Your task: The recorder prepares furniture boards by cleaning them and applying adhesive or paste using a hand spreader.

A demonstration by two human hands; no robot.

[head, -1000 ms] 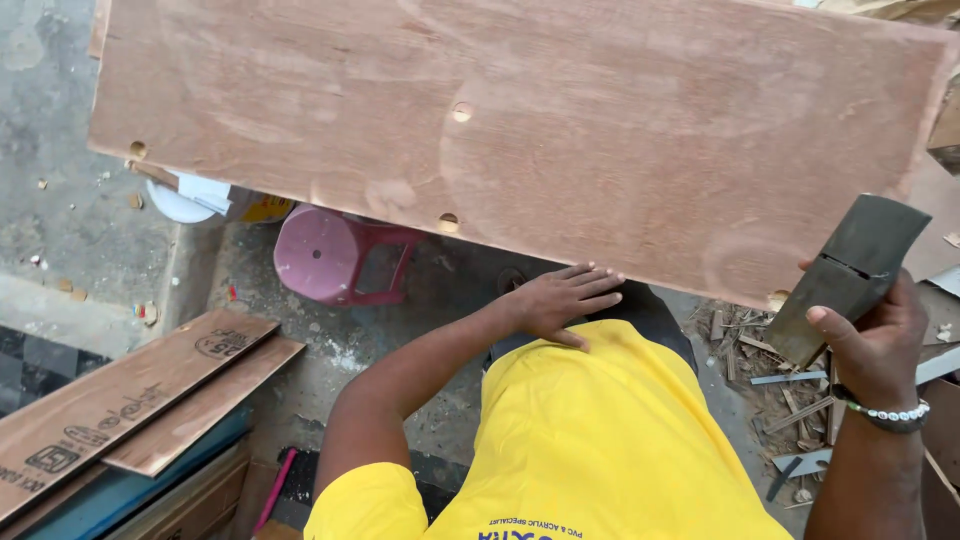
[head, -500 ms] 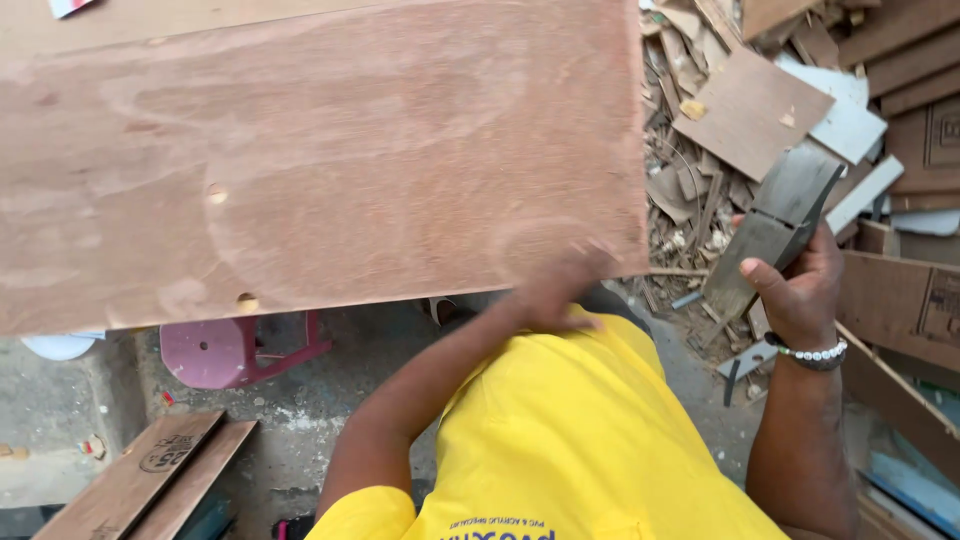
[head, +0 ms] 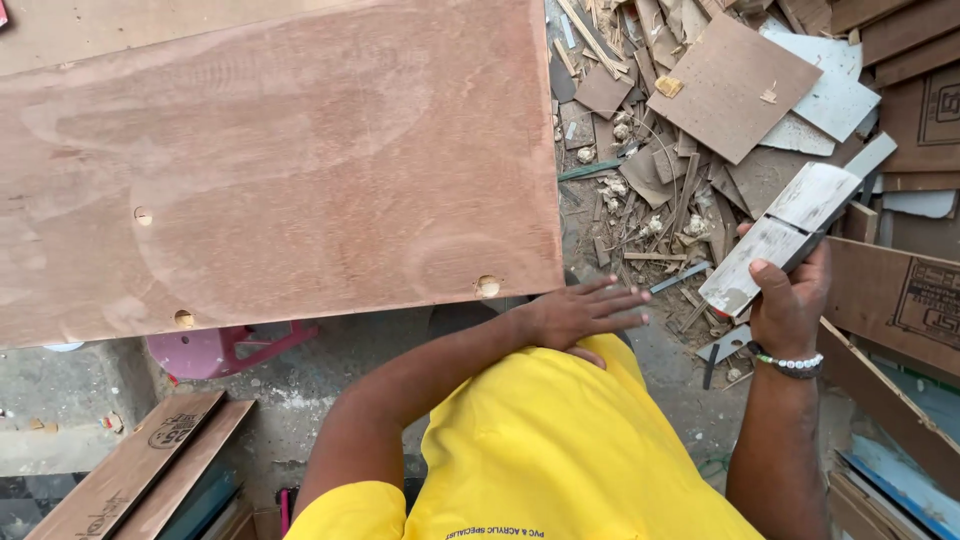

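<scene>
Right hand [head: 790, 305] holds a worn grey-white hand plane [head: 790, 235], grip closed round its lower part w/ thumb on top; tool points up and away, raised off to the right of the big reddish plywood board [head: 280, 160], not touching it. Probably held clear like that so the sole stays off the wood while the other hand works. Left hand [head: 585, 312] lies flat, fingers spread, grip open and holding nothing, just below the board's near-right corner, close to a round hole [head: 487, 286] in the board; looks like it's feeling or brushing along that edge, though actual contact w/ the board is hard to tell. Board fills most of the upper left, w/ a few more small holes along its near edge; its left and top run out of frame, and whatever carries it, counter or trestle, is hidden underneath. Below the board a pink plastic stool [head: 215, 350] peeks out, mostly covered. Right of the board, floor is littered w/ offcuts and shavings [head: 660, 170], details too jumbled to sort. Bracelet [head: 790, 362] on the right wrist; yellow shirt [head: 560, 450] blocks the ground near the person. Laminate strips [head: 130, 470] lie below-left of the board, cut off by the frame.
</scene>
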